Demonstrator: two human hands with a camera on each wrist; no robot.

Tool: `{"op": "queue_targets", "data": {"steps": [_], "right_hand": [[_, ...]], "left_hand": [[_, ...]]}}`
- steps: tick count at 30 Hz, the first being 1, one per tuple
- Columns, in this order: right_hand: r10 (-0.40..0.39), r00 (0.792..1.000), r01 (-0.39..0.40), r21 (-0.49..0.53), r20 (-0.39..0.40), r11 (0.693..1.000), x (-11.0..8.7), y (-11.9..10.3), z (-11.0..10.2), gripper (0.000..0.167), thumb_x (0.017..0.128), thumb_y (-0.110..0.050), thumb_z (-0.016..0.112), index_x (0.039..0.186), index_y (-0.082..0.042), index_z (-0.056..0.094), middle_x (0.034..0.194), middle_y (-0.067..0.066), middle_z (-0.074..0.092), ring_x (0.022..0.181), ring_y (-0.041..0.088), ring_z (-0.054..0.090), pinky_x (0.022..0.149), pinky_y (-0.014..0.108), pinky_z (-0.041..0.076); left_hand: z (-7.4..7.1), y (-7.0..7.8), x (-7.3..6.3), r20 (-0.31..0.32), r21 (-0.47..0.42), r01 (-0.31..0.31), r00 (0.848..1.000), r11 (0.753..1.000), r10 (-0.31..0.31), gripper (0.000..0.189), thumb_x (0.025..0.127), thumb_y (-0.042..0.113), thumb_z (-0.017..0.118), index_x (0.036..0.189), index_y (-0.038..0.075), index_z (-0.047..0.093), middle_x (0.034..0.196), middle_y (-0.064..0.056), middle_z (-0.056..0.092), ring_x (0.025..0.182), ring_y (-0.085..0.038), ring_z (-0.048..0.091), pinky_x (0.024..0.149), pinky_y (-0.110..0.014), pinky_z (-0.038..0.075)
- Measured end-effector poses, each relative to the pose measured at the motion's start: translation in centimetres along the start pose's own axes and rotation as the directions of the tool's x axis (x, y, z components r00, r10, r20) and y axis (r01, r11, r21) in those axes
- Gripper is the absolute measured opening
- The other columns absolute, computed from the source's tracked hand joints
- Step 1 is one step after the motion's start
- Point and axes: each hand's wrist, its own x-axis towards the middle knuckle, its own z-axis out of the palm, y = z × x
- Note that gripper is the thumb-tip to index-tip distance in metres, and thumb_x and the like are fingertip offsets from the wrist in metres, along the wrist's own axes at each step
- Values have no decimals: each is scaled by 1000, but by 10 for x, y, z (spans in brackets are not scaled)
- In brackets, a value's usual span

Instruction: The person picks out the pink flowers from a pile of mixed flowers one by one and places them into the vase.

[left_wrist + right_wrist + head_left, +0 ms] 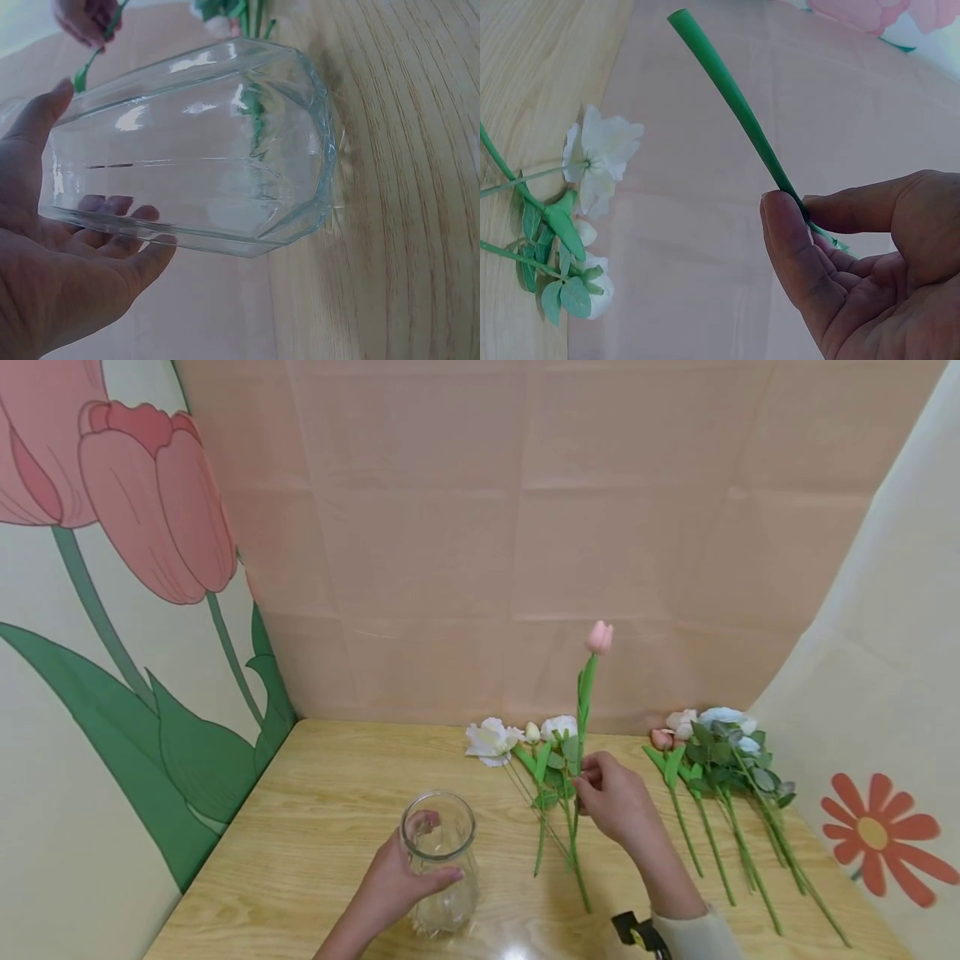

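A clear glass vase [448,902] stands upright on the wooden table, its mouth facing up. My left hand [393,881] grips it near the neck, thumb on one side and fingers on the other. In the left wrist view the faceted vase [202,150] shows only glass inside. A pink tulip [599,637] is held upright above the table by my right hand [618,802], right of the vase. Thumb and fingertips pinch its green stem [739,109], whose lower end is free in the right wrist view.
White flowers [492,741] with green stems lie behind and right of the vase. Farther right lies a second bunch with blue [723,717] and pink blooms. A pink cloth [420,543] hangs behind the table [315,827], with flower-printed panels at both sides.
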Motion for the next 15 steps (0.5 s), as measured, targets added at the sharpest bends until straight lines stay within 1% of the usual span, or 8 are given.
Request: {"op": "queue_targets", "data": {"steps": [7, 15], "right_hand": [[-12, 1000, 12, 47, -7, 999, 1, -10, 3, 27, 100, -8, 60, 122, 6, 54, 104, 19, 64, 82, 22, 68, 64, 28, 60], [-32, 999, 33, 43, -13, 999, -2, -24, 3, 24, 100, -10, 61, 119, 3, 55, 105, 17, 65, 85, 21, 68, 63, 27, 60]], "left_hand": [[0, 0, 0, -3, 0, -2, 1000, 1000, 2, 82, 76, 49, 87, 140, 12, 52, 143, -15, 56, 134, -44, 48, 102, -71, 41], [0, 0, 1, -1, -3, 1, 1000, 1000, -1, 77, 77, 43, 88, 139, 13, 52, 142, -16, 56, 134, -44, 48, 102, -71, 40]]}}
